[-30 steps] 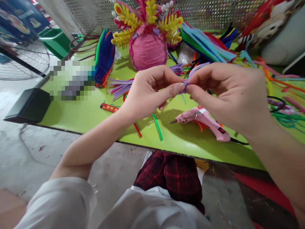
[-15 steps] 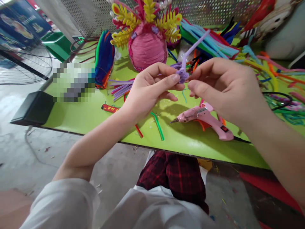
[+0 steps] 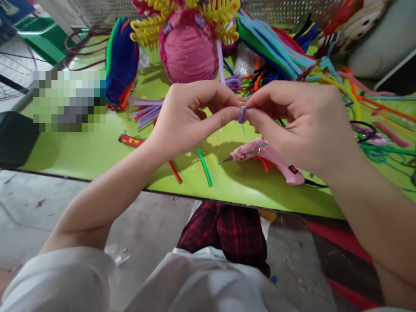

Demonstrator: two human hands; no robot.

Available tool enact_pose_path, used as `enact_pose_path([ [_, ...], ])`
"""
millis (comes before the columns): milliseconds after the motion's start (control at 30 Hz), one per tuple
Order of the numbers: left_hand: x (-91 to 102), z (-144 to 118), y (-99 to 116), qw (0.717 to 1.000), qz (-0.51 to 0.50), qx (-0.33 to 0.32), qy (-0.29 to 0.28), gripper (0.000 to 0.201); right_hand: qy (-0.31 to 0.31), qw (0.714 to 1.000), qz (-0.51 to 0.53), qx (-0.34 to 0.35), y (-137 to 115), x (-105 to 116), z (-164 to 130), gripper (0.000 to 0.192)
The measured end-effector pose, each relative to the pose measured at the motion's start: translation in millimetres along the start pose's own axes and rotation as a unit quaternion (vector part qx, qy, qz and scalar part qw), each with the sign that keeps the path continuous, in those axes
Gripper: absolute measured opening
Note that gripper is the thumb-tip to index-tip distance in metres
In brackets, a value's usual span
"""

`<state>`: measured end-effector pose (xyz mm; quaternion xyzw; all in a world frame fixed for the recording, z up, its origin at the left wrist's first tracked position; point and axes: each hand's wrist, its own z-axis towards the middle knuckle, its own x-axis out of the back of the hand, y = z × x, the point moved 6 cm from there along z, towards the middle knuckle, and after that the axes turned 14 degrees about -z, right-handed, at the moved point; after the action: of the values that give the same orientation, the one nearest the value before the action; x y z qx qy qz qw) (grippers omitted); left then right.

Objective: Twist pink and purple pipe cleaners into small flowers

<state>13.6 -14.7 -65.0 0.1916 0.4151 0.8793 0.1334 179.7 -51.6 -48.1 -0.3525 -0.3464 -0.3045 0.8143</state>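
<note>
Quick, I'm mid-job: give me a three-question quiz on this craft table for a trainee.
1. True or false: both hands pinch the purple pipe cleaner.
2. Which way does the tip of the pink glue gun point in the picture? A) left B) right C) straight up
3. Fill in: the green stick lies on the ____ table.

Key:
1. True: the left hand and the right hand meet on it above the table.
2. A
3. green
</note>
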Motion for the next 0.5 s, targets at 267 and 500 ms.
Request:
enact_pose_path([
  [267, -5.5, -3, -8, 0.995, -0.028, 0.094, -0.015, 0.017, -0.035, 0.998, -0.042, 0.024, 5, 0, 3, 0.013],
  [500, 3.2, 0, -22, 0.987, -0.087, 0.099, 0.086, 0.027, -0.008, 0.975, 0.200, -0.098, 26, -11, 5, 0.022],
])
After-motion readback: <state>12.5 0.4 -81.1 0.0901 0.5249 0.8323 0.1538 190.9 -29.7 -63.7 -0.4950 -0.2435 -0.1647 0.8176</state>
